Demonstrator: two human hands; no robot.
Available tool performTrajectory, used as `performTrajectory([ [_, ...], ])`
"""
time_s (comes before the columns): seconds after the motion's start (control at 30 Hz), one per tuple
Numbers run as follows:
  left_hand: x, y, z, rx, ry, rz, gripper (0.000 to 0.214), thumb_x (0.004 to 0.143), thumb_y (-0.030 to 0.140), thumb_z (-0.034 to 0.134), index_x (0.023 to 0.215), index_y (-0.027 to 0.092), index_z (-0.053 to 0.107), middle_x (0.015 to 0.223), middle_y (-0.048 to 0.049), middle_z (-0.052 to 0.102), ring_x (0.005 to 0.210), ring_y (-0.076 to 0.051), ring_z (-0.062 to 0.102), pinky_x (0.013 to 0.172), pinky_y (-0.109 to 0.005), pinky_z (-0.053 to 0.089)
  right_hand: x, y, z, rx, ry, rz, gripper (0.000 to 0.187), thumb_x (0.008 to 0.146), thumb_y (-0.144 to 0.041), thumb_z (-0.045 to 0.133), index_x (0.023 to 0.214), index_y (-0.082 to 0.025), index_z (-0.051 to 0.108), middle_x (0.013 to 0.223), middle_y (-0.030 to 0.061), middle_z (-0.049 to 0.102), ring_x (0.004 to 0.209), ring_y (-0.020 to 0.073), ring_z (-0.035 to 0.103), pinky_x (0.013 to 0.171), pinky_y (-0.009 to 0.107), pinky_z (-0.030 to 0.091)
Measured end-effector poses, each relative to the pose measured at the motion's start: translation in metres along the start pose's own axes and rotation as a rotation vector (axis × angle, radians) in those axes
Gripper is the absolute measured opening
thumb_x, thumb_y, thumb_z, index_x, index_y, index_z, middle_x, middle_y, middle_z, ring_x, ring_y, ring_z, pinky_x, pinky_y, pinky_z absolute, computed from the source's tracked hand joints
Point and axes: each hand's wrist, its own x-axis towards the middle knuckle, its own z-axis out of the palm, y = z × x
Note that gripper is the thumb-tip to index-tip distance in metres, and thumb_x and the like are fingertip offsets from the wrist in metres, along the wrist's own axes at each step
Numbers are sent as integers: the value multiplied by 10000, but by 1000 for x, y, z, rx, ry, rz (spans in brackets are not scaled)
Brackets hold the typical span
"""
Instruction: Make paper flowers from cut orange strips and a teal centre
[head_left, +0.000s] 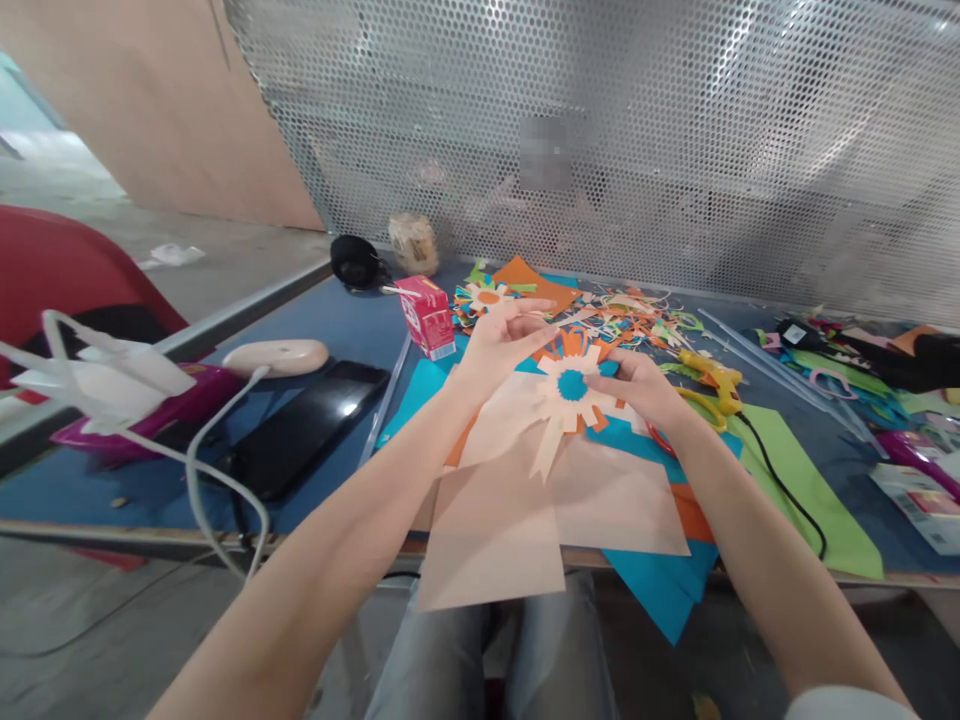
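so, paper flower [572, 386] under right thumb [603, 384]

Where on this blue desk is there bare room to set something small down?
Blue desk shows behind the black phone, left of the pink carton, and at right between the light-green sheet and clear strips. The middle is crowded: left hand, right hand and paper flower over paper sheets, with scraps behind.

Glue gun [718, 383] right of flower [572, 385]
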Motion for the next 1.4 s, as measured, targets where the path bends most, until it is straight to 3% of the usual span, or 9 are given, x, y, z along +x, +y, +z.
performTrajectory([
  [0.37,2,-4,-3,30,26,8,314,609,204,722,899,156,611,688,9,628,668,-89,594,640,-215,475,3,8,-2,-9,-12,-18,314,582,-430,719,803,-224,630,521,-55,532,564,139,576,550,276,502],
  [0.7,5,-5,-9,-12,103,-45,337,627,337,720,906,179,617,766,-26,686,759,-144,640,564,-206,472,2,4,-3,-75,20,-30,319,583,-415,706,788,-183,627,581,-42,556,522,99,524,499,233,455],
  [0.8,4,-6,-6,25,37,2,345,675,375,674,945,171,613,802,-48,690,768,-157,645,588,-232,491,2,4,-3,-56,11,-14,319,586,-410,706,804,-192,625,570,-46,548,545,114,548,526,247,474],
  [0.97,-2,-2,0,149,-21,151,425,613,268,729,997,164,579,827,-50,669,754,-147,629,545,-217,485,2,5,-2,-52,-7,-34,289,606,-399,699,811,-207,630,548,-46,535,560,126,555,530,251,478],
  [1.2,-3,-2,0,241,35,174,314,647,237,688,935,163,586,745,-22,655,652,-108,615,507,-188,454,2,8,-2,-65,-10,-49,312,626,-406,692,860,-210,631,620,-26,593,606,136,576,539,253,478],
  [1.4,-4,-2,1,243,27,170,277,660,234,668,915,156,591,877,-59,675,721,-119,630,525,-185,468,3,9,-3,-92,-2,-65,314,638,-395,689,885,-208,636,642,-18,610,638,143,587,557,259,483],
])
